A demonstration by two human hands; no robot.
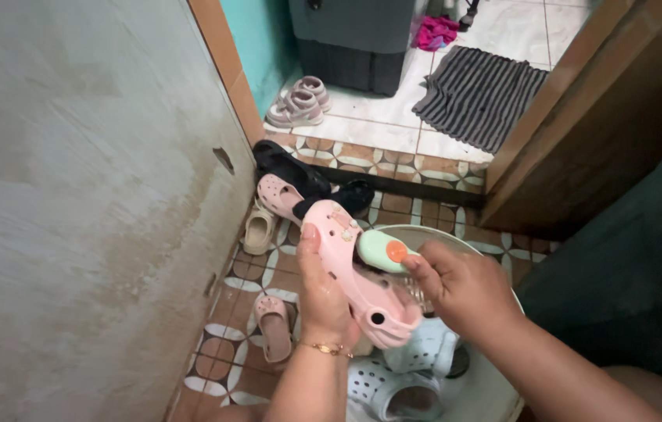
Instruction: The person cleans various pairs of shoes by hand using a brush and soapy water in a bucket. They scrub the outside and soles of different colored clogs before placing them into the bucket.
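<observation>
My left hand (321,293) grips a pink clog (350,270) by its side and holds it tilted above a white basin (495,391). A thin gold bracelet sits on that wrist. My right hand (460,287) holds a pale green brush with an orange button (384,251), pressed against the clog's upper part. Two light blue clogs (401,375) lie in the basin under my hands.
Along the grey wall (73,195) on the patterned tile floor lie a second pink clog (280,197), black sandals (292,168), a beige slipper (258,228) and a small pink sandal (274,327). Through the doorway are white tiles, light sandals (299,103), a striped mat (478,94) and a wooden door (604,133).
</observation>
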